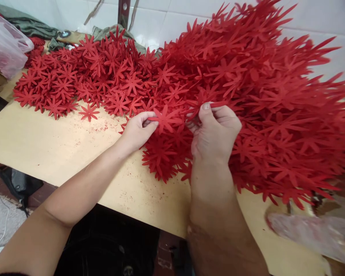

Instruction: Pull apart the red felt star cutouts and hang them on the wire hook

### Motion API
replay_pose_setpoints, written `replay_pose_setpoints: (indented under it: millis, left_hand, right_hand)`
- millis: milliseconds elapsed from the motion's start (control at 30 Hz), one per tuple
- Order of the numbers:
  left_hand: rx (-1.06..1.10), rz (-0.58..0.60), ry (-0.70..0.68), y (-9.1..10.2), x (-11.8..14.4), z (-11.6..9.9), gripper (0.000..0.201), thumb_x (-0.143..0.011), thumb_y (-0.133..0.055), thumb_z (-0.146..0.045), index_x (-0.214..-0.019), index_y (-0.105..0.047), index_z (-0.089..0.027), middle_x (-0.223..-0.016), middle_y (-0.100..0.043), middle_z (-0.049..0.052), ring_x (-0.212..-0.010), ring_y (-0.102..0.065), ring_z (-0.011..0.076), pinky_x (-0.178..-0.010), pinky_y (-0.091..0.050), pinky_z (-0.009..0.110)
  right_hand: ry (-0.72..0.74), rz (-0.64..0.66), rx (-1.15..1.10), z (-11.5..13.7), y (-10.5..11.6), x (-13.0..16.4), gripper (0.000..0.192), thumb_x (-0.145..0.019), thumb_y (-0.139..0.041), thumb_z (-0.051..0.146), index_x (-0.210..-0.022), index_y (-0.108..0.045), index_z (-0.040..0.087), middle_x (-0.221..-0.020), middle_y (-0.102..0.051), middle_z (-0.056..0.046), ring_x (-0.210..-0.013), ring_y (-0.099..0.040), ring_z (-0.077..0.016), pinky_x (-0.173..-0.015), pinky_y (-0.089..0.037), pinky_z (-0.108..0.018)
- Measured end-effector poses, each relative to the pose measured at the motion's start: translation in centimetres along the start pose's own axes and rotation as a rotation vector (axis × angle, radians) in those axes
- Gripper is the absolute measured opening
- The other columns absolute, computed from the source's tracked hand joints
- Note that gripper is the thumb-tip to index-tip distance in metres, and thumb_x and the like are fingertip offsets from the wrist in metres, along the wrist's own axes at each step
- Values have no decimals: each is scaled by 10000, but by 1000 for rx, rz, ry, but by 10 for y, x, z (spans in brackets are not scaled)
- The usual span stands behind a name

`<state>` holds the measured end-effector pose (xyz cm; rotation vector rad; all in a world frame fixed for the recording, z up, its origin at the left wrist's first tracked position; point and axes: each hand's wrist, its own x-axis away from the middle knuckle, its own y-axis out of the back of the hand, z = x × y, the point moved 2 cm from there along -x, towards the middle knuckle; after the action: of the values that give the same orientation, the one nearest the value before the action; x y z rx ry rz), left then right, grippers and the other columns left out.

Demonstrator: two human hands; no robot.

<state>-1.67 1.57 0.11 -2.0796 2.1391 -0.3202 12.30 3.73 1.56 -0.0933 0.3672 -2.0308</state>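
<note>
The left hand [140,129] pinches a red, star-shaped, cloth-like flower [167,119] before a heap of red flowers [276,99]; the right hand [215,132] hides its fingertips, so I can't tell its grip.

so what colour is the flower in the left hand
The flower is red, clearest in the head view.

White bag [8,44]: well left of the grip
Green cloth [27,27]: beyond it, leftward
Tiled wall [330,19]: behind it
Clear plastic [310,232]: nearer, rightward
</note>
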Motion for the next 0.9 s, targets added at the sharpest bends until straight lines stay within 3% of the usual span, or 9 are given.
replay_pose_setpoints:
  millis: [133,267,467,633,733,900]
  left_hand:
    - [33,-22,2,1,2,-3,87,-759,-547,-69,-739,-587,-144,-686,-594,-41,-643,-514,51,-719,-428,213]
    - [78,-41,12,1,4,-8,94,-773,-546,-100,-701,-578,-152,-580,-510,-65,-546,-434,41,-615,-382,197]
    - [83,-70,43,1,5,-11,120,-742,-516,-67,-689,-570,-160,-551,-487,-71,-524,-422,41,-583,-373,187]
    - [143,-87,128,2,6,-11,164,-736,-426,-47,-669,-512,-169,-550,-482,-66,-508,-475,41,-544,-403,170]
    - [143,-72,159,2,6,-11,162,-758,-406,-58,-694,-489,-181,-524,-476,-72,-466,-479,47,-507,-400,172]
    - [123,-60,67,-1,5,-12,175,-818,-434,-58,-725,-540,-161,-508,-469,-79,-425,-384,16,-462,-303,146]
  right_hand:
    - [-31,113,-7,-3,-3,1,137,-691,-605,25,-678,-564,156,-510,-560,75,-428,-490,-50,-428,-410,-194]
    - [10,229,58,-6,-7,9,65,-724,-632,80,-694,-608,133,-534,-575,62,-438,-470,-41,-453,-390,-200]
    - [46,256,236,1,-6,11,372,-844,-553,130,-484,-463,162,-407,-437,65,-399,-364,-40,-446,-287,-224]
    - [19,268,231,1,-7,13,422,-878,-533,247,-484,-395,187,-410,-378,69,-404,-319,-48,-452,-240,-249]
    - [13,252,252,-3,-8,14,399,-870,-541,271,-498,-424,185,-433,-414,58,-424,-351,-57,-472,-278,-249]
    - [88,302,340,-9,-11,13,268,-828,-588,285,-588,-519,187,-535,-492,42,-503,-432,-79,-538,-392,-253]
